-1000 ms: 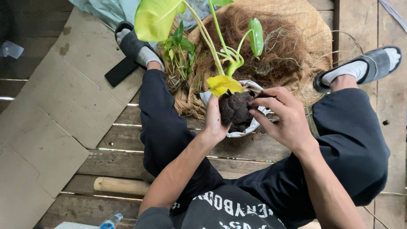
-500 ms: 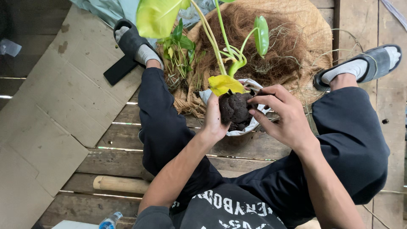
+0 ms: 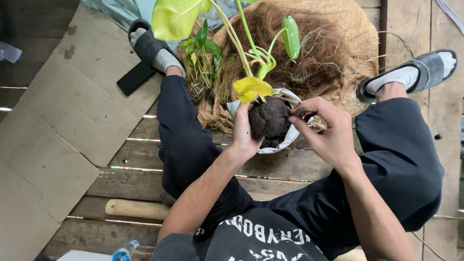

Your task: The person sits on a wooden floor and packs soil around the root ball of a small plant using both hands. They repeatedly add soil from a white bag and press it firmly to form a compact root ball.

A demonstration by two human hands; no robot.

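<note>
The left hand [image 3: 243,133] cups the dark, crumbly round soil ball [image 3: 268,120] of a green-stemmed plant while the right hand [image 3: 325,129] pinches its side with fingers [image 3: 296,116] pressed together; it looks soft, fragile, best cradled underneath.

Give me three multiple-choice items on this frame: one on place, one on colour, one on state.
1. Where does the flattened cardboard lie?
A. to the left of the person's legs
B. on top of the coconut fibre
C. under the right foot

2. What colour is the small leaf just above the soil ball?
A. red
B. yellow
C. dark purple

3. How is the soil ball held?
A. lying untouched on the planks
B. hanging from a string
C. cupped by the left hand, with the right hand pinching at its side

Answers: 1 A, the cardboard covers the planks at the picture's left; 2 B, that leaf is bright yellow; 3 C, both hands are on the ball over the white wrap.
</note>
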